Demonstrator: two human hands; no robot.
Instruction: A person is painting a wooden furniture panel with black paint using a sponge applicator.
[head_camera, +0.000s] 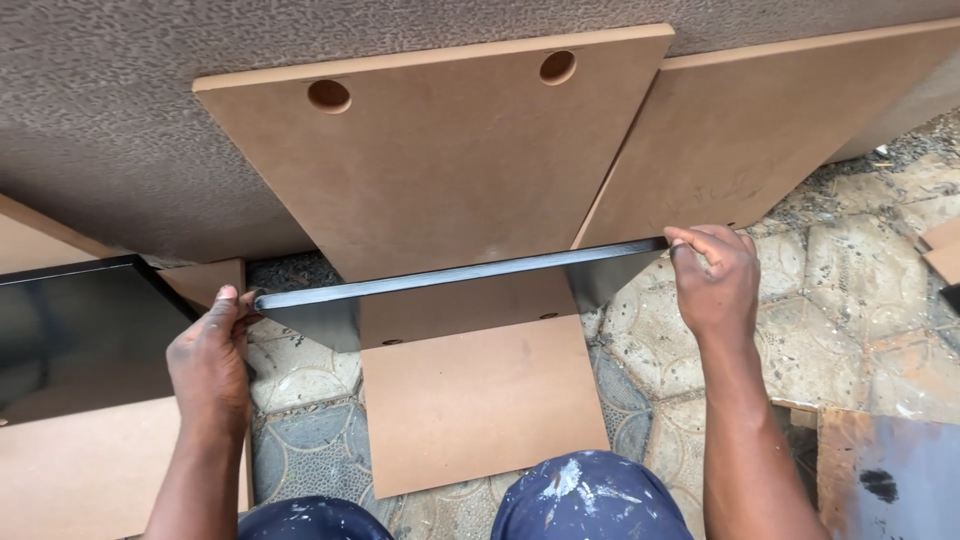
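Holding a long glossy black panel (455, 275) edge-up between them, the two hands sit at either end of it. The left hand (212, 355), at about eight o'clock in the view, has its grip closed on the panel's left end, thumb on top and fingers wrapped behind. The right hand (715, 280), at about three o'clock, has its grip pinched on the right end, fingertips curled over the top edge. The panel runs nearly level across the middle of the view, its right end a little higher, and its shiny face mirrors the board behind it.

Behind the panel, toward twelve o'clock, a large brown fibreboard door with two round bored holes (440, 160) near its upper edge leans against a grey speckled wall (100, 120). Just beside it at two o'clock a second plain brown fibreboard sheet (770, 120) leans against the same wall, its edge overlapped by the first. Below the panel, at six o'clock, a smaller brown fibreboard piece (480, 405) lies on the patterned paved floor (650, 370), reaching toward the person's knees in paint-spattered dark blue trousers (590, 500). At nine o'clock another glossy black board (70, 330) rests over more brown sheets. At five o'clock lies a scuffed dark sheet (890, 475).
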